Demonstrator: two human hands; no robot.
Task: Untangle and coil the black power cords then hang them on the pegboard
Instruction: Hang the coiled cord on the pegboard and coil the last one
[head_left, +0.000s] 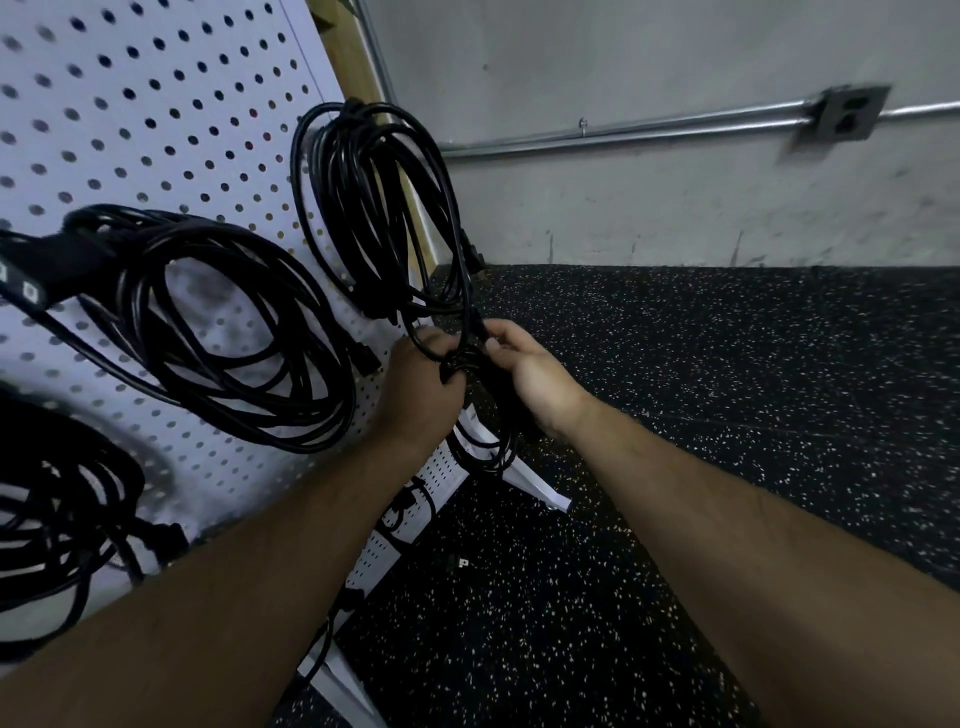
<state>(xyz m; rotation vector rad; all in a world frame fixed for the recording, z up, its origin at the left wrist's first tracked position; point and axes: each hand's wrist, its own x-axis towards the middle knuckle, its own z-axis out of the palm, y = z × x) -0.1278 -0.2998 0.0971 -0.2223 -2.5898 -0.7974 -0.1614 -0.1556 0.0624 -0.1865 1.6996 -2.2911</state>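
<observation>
A person's two bare forearms reach toward a white pegboard (156, 104). Three black coils hang on it: a high coil (374, 208) near the board's right edge, a middle coil (223, 332) and a low coil (52, 519) at the left. Just below the high coil, between the hands, is a smaller bundle of cord (480, 452), its loops drooping under the wrists above a speckled floor (675, 467).

The left hand (421, 384) has its fingers curled round the gathered loops. The right hand (524, 374) pinches one strand between thumb and fingers at the top of the bundle. It is unclear whether that strand joins the high coil.

This looks like the wrap that finishes a coil. It would go best with a firm left grip so the loops stay even, and the right hand winding the loose strand snugly round the bundle's neck. The bundle should stay clear of the high coil to avoid snagging. The pegs are hidden behind the cords, so a free one must be found before hanging.
</observation>
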